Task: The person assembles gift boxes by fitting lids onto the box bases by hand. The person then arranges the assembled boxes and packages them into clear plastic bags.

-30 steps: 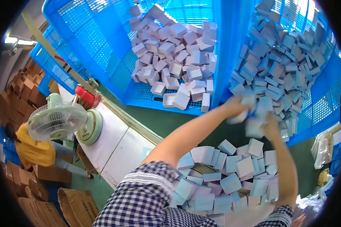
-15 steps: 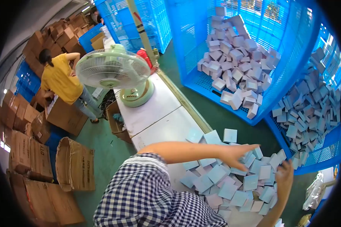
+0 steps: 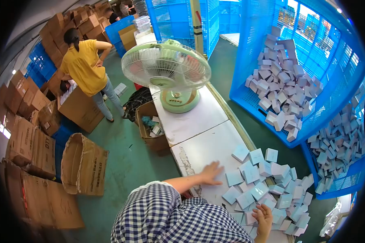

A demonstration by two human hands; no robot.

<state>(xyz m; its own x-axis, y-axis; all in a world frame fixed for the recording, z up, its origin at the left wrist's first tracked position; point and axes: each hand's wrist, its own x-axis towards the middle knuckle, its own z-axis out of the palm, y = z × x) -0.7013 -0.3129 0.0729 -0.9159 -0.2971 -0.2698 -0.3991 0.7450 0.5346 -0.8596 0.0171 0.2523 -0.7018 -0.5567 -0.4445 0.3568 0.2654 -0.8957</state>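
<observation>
In the head view, the left hand (image 3: 211,173) is spreading empty over the counter (image 3: 198,139), beside piled small boxes (image 3: 251,173). The right hand (image 3: 264,220) is curling loosely, empty, at the pile's near edge, seemingly tending it; grasping calls for parting overlapping boxes. A fan (image 3: 180,101) is standing farther along; a blue crate's (image 3: 247,52) wall is enclosing more boxes.

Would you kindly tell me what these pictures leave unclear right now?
Head view: lettering on the small boxes, too small.
Head view: what lies directly beneath the right hand, hidden by it.
Head view: far side of the rightmost blue crate, cut off by the edge.
Head view: bottom of the tall open carton, hidden by its walls.
</observation>
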